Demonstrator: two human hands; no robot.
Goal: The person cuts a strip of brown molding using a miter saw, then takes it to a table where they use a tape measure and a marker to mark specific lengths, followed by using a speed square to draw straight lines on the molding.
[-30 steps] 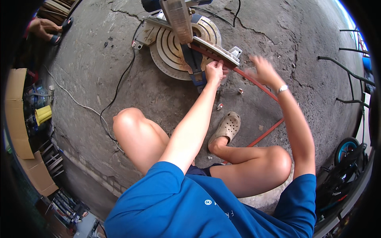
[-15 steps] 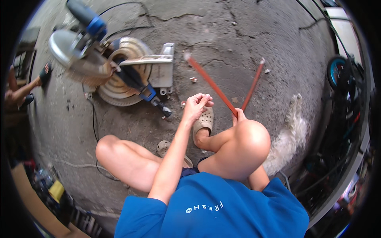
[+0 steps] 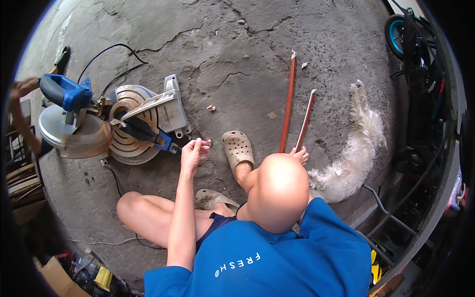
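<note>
Since the earlier frame your view has turned, so the miter saw (image 3: 123,123) now sits at the left of the frame instead of the upper left, and the two red strips (image 3: 296,111) lie flat on the floor, no longer lifted.

Your left hand (image 3: 194,152) is near the centre, and its fingers (image 3: 200,145) are curled together around a small reddish offcut (image 3: 209,142), it seems; the piece is very small, so I cannot tell how firm the pinch is. It hangs just beside the saw's base, probably because the cut pieces fall there. Another small offcut (image 3: 211,107) lies on the concrete above it.

Your right hand (image 3: 301,154) is mostly hidden behind your knee (image 3: 277,190); only the fingertips show, touching the near ends of the red strips. I cannot tell if they are closed on them. The strips point toward the upper edge, side by side, maybe kept together so they stay in reach.

Your foot in a beige clog (image 3: 238,148) rests between the two hands. A white dog (image 3: 354,148) lies at the right, close to the strips. At the far left another person's hand (image 3: 22,89) is near the saw's blue handle (image 3: 64,91).
</note>
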